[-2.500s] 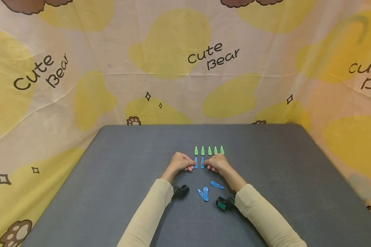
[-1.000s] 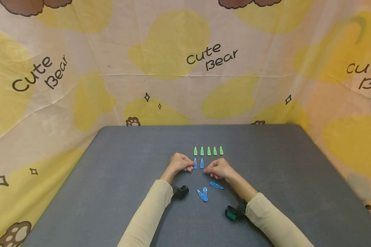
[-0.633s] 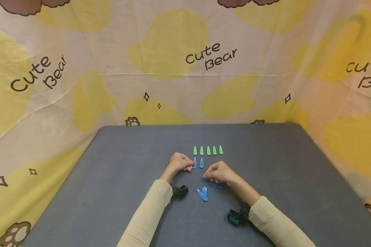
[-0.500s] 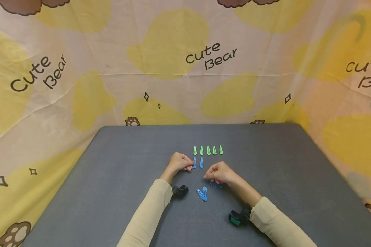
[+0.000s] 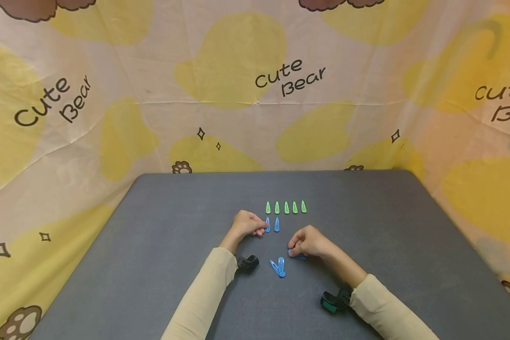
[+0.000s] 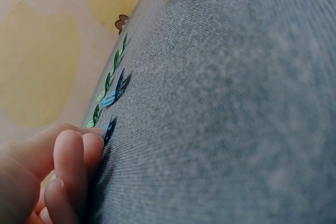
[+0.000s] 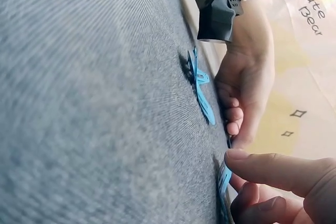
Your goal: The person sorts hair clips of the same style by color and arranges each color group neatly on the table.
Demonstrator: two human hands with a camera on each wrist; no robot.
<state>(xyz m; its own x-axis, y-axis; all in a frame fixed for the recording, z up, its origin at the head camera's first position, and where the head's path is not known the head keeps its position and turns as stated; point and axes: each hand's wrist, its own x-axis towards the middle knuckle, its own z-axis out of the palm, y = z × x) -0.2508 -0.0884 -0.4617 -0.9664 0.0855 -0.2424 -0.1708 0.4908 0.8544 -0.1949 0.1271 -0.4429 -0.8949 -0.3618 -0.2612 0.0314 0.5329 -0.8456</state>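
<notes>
My left hand pinches the edge of a blue snap hair clip, the left one of two standing side by side. The other blue hair clip lies just right of it. My right hand is lower and to the right, thumb and fingertips pinching a third blue hair clip that lies slantwise on the table. In the head view the hand covers part of this clip. Two more blue hair clips rest against each other in a V, nearer me. Several green hair clips form a row behind the blue pair.
The grey table has rounded far corners and a patterned cloth hanging behind it. Each wrist wears a black band; the left band and right band sit low over the table.
My right hand has left the second blue clip in the row and moved toward me and right, down to the slanted clip. The left hand stays at its clip.
</notes>
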